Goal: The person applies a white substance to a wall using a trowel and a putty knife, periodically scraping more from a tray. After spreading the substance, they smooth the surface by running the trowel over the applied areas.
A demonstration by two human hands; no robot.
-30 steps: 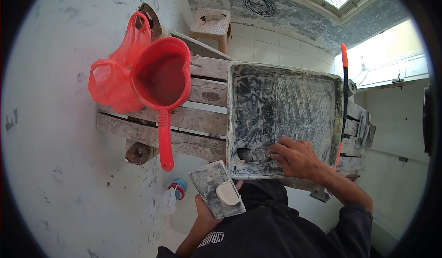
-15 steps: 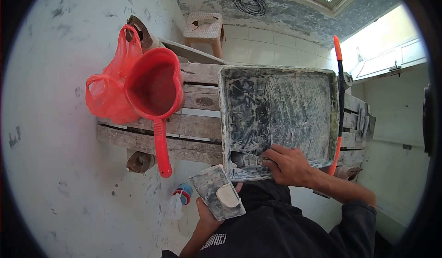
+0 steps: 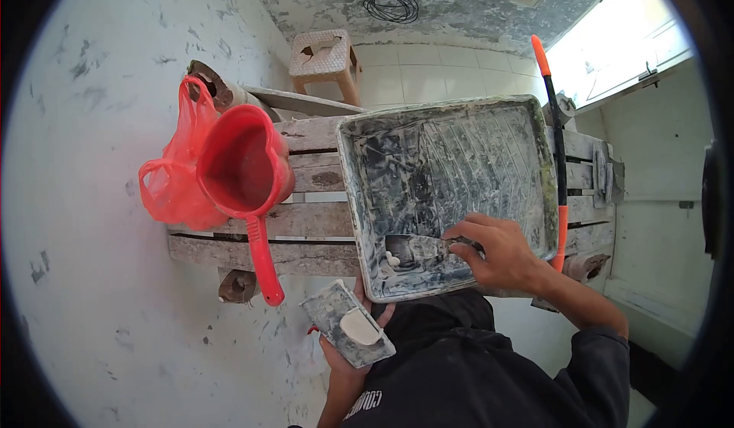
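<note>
My right hand [image 3: 501, 254] grips the handle of a putty knife [image 3: 417, 251], whose blade lies in the lower left part of a smeared black paint tray [image 3: 489, 153]. White paste [image 3: 392, 260] sits at the blade's left edge. Below the tray's corner, my left hand [image 3: 344, 367] holds a flat grey plate [image 3: 336, 313] from beneath, its fingers also reaching the tray's lower edge. A mound of white filler [image 3: 359, 327] rests on the plate.
Left of the tray, a red dipper [image 3: 245, 160] and a red plastic bag [image 3: 180, 183] rest on the slatted wooden bench [image 3: 313, 218]. An orange-tipped black rod [image 3: 559, 145] lies right of the tray. Behind stands a stool [image 3: 321, 55].
The tray's left side has shifted left and it now looks tilted in view. My right hand and the knife moved slightly right relative to the tray. Fingers of my left hand now show at its edge.
</note>
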